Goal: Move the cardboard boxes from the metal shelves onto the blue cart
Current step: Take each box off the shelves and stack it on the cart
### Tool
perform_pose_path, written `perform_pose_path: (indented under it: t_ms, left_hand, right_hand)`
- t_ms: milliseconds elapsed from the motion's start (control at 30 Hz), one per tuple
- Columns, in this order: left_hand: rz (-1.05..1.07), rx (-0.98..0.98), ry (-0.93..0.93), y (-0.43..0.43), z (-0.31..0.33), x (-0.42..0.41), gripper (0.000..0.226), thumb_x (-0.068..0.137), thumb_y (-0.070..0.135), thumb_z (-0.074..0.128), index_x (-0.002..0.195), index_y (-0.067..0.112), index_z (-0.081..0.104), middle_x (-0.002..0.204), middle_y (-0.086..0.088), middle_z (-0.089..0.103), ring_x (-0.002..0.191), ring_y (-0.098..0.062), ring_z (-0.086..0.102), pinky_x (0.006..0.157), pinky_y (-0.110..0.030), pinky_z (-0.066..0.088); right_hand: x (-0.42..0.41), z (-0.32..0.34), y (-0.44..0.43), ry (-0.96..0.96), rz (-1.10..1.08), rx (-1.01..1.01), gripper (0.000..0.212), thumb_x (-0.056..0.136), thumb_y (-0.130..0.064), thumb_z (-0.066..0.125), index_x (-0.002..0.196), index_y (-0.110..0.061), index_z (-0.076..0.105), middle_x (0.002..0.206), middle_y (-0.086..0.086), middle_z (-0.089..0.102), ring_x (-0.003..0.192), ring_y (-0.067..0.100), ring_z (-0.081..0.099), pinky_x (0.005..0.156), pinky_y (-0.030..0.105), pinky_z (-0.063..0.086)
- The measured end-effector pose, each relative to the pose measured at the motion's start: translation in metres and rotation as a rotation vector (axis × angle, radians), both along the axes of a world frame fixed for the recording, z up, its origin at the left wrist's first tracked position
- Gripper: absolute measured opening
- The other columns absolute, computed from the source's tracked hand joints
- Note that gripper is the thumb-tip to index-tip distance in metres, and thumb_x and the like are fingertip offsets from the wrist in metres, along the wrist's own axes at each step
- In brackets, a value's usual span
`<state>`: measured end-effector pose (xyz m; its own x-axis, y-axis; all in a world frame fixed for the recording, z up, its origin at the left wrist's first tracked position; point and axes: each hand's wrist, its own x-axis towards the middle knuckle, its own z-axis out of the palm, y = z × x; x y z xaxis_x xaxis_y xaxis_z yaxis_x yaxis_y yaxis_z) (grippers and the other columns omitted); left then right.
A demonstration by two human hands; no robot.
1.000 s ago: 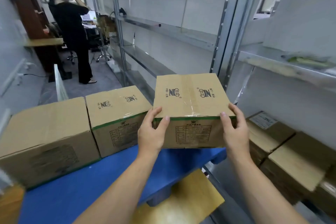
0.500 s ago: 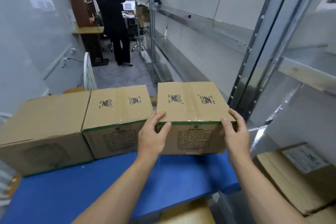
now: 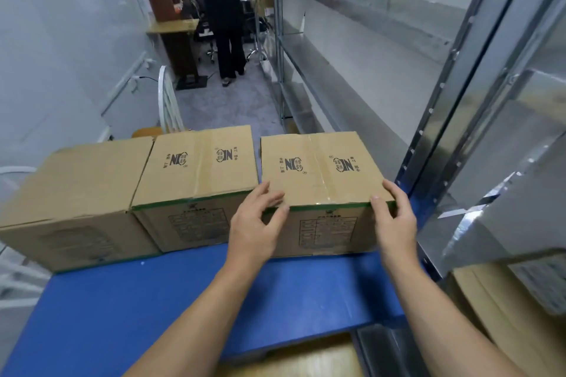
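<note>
Blue cart [image 3: 153, 315]: carries three closed cardboard boxes in a row; contents hidden.
Right box [image 3: 321, 168]: resting on the cart deck, just beside middle box [image 3: 196, 168], near metal shelves [image 3: 444, 131].
Left hand [image 3: 257, 223]: grasping its near left top corner.
Right hand [image 3: 395, 217]: grasping its near right corner.
Change: a second ago held further right, apart from the row; now in line.

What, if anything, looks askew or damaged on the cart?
Nothing stands out. Left box, middle box and right box sit upright, closed, in a row on the blue cart; left hand and right hand grip the right box.
</note>
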<state>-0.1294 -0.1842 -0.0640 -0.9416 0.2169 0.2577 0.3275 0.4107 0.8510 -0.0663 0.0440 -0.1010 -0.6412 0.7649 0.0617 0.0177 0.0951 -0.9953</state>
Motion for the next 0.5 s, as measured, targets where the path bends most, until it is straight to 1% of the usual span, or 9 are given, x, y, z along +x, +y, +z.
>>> perform_pose_path:
  t_ms: [100,167,233,300,333,367,433,467,500]
  left_hand:
    - [0.000,-0.036,0.060,-0.003,0.008,-0.007,0.032,0.088,0.022,0.072,0.120,0.025,0.070,0.142,0.010,0.054,0.130,-0.003,0.046,0.110,-0.027,0.036]
    - [0.020,-0.051,0.097,-0.009,0.014,-0.019,0.032,0.089,0.021,0.072,0.120,0.023,0.070,0.140,0.006,0.056,0.128,-0.008,0.050,0.111,-0.029,0.037]
    - [0.022,-0.123,0.110,-0.014,0.020,-0.034,0.031,0.090,0.022,0.070,0.121,0.022,0.069,0.139,0.004,0.057,0.128,-0.013,0.051,0.111,-0.034,0.038]
    - [0.026,-0.219,0.127,-0.019,0.023,-0.048,0.030,0.092,0.022,0.067,0.122,0.019,0.069,0.139,0.000,0.057,0.131,-0.018,0.048,0.113,-0.038,0.035]
    - [0.026,-0.265,0.142,-0.021,0.023,-0.055,0.031,0.093,0.021,0.065,0.123,0.017,0.068,0.139,-0.003,0.057,0.133,-0.021,0.047,0.114,-0.040,0.033]
    - [0.029,-0.318,0.157,-0.023,0.023,-0.062,0.032,0.094,0.022,0.064,0.125,0.016,0.067,0.141,-0.005,0.056,0.135,-0.023,0.045,0.116,-0.040,0.030]
    - [0.055,-0.453,0.179,-0.026,0.021,-0.076,0.038,0.096,0.028,0.060,0.132,0.019,0.062,0.147,-0.005,0.051,0.140,-0.024,0.039,0.118,-0.041,0.025]
    - [0.071,-0.519,0.184,-0.028,0.020,-0.081,0.042,0.096,0.032,0.057,0.137,0.023,0.058,0.151,-0.003,0.047,0.142,-0.024,0.036,0.119,-0.042,0.024]
    - [0.085,-0.573,0.179,-0.029,0.019,-0.084,0.045,0.097,0.037,0.054,0.141,0.027,0.054,0.154,-0.001,0.043,0.144,-0.023,0.032,0.119,-0.044,0.022]
  right_hand:
    - [-0.002,-0.007,0.001,-0.023,0.012,0.020,0.036,0.094,-0.030,0.062,0.128,-0.042,0.056,0.127,-0.018,0.059,0.121,0.011,0.055,0.107,0.041,0.044]
    - [-0.002,-0.006,0.002,-0.025,0.042,0.015,0.039,0.095,-0.033,0.063,0.131,-0.043,0.053,0.131,-0.016,0.057,0.122,0.011,0.055,0.106,0.036,0.044]
    - [-0.003,-0.005,0.004,-0.037,0.083,0.019,0.044,0.094,-0.036,0.064,0.136,-0.040,0.050,0.132,-0.019,0.054,0.120,0.007,0.053,0.099,0.025,0.043]
    - [-0.004,-0.002,0.004,-0.057,0.107,0.036,0.050,0.094,-0.036,0.065,0.140,-0.036,0.047,0.131,-0.021,0.052,0.118,0.002,0.050,0.088,0.012,0.038]
    - [-0.006,-0.001,0.005,-0.063,0.112,0.046,0.051,0.094,-0.036,0.065,0.141,-0.036,0.046,0.131,-0.021,0.051,0.117,0.002,0.050,0.084,0.008,0.036]
    - [-0.008,0.000,0.006,-0.068,0.115,0.053,0.051,0.094,-0.036,0.065,0.141,-0.036,0.046,0.131,-0.021,0.051,0.117,0.001,0.049,0.083,0.007,0.035]
    - [-0.015,-0.001,0.009,-0.072,0.119,0.056,0.051,0.094,-0.036,0.064,0.141,-0.036,0.045,0.133,-0.019,0.050,0.116,0.002,0.050,0.082,0.007,0.036]
    - [-0.018,-0.001,0.010,-0.072,0.122,0.054,0.050,0.095,-0.037,0.064,0.141,-0.036,0.045,0.134,-0.019,0.050,0.116,0.003,0.051,0.085,0.009,0.038]
    - [-0.022,-0.002,0.011,-0.073,0.124,0.051,0.050,0.095,-0.038,0.063,0.141,-0.036,0.045,0.134,-0.019,0.050,0.117,0.004,0.051,0.090,0.015,0.040]
